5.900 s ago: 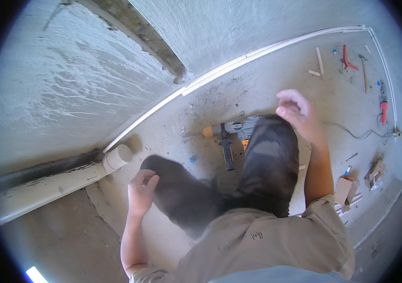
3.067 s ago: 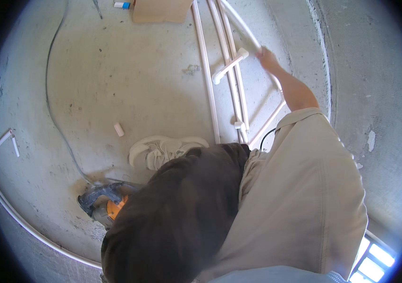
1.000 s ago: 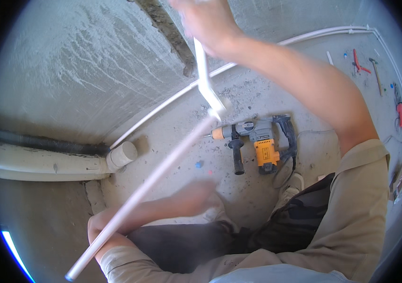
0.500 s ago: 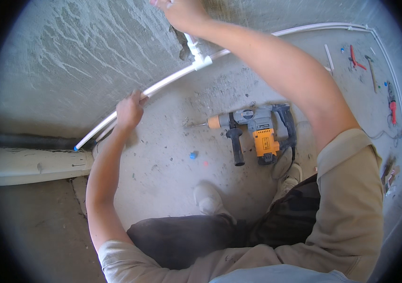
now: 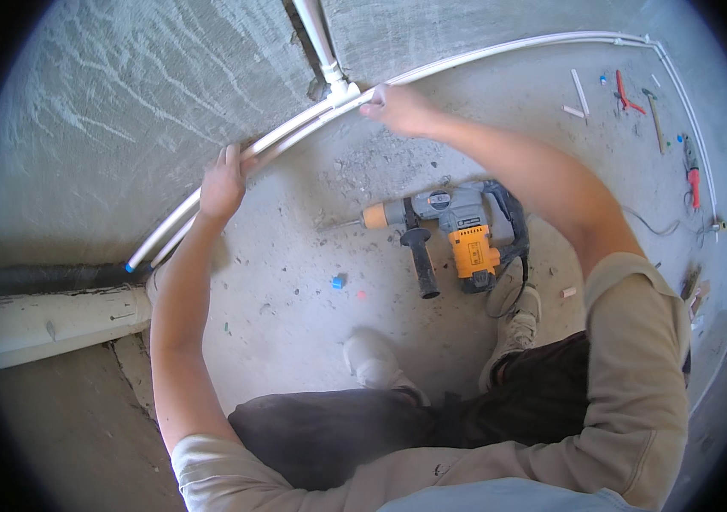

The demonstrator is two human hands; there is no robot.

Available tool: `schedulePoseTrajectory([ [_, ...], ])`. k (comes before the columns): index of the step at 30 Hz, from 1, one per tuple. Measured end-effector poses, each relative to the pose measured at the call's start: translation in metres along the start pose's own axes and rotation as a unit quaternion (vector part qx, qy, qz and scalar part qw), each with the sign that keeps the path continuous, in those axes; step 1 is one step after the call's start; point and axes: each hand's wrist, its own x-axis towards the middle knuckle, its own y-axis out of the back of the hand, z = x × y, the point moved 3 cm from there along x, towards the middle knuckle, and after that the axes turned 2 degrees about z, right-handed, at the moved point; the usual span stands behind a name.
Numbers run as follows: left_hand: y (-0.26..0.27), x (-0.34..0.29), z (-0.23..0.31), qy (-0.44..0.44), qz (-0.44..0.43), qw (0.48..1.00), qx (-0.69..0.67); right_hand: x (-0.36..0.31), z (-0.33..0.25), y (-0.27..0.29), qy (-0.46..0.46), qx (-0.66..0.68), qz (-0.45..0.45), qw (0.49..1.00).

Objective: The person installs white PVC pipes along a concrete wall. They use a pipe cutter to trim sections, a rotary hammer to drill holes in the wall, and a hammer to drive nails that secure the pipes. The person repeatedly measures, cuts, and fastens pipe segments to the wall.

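On the wall side of the hammer drill (image 5: 466, 235), both hands are on white pipework along the wall base. Left hand (image 5: 222, 188), out past the drill's bit end, is wrapped closed around the upper white pipe (image 5: 165, 228); my read: it's steadying the long run. That pipe's blue tip (image 5: 130, 267) sits farthest out past the bit, close to the fat drain pipe (image 5: 56, 324).

Right hand (image 5: 402, 109), wallward of the drill's nose, is part-curled, fingertips at the pipework just beside the tee fitting (image 5: 342, 92). Can't tell if it's pinching or only pressing. Probably there to stop the joint rotating; wide hand spacing likely gives angle control.

From the tee, the riser (image 5: 314, 30) heads up the wall, away from the drill, lined up with the groove (image 5: 297, 38). Can't tell if it's seated. Lower white pipe (image 5: 312, 130) runs alongside the upper one, on the drill's side of it.

Drill lies flat, untouched, likely parked within reach. Beyond its handle end: red-handled tool (image 5: 624, 90), hammer (image 5: 656, 124), pipe offcuts (image 5: 579, 94), presumably set away from the feet.
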Motion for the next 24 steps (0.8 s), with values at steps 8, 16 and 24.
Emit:
schedulePoseTrajectory([
  [8, 0.006, -0.001, 0.015, -0.128, 0.029, 0.975, 0.181, 0.006, 0.005, -0.077, -0.192, 0.666, 0.101, 0.714],
  [16, 0.003, 0.011, 0.015, -0.162, -0.028, 0.945, 0.282, 0.010, 0.005, -0.094, -0.162, 0.709, 0.112, 0.677],
  [24, 0.003, 0.018, 0.019, -0.201, -0.032, 0.934, 0.292, 0.009, 0.000, -0.084, -0.165, 0.695, 0.092, 0.694],
])
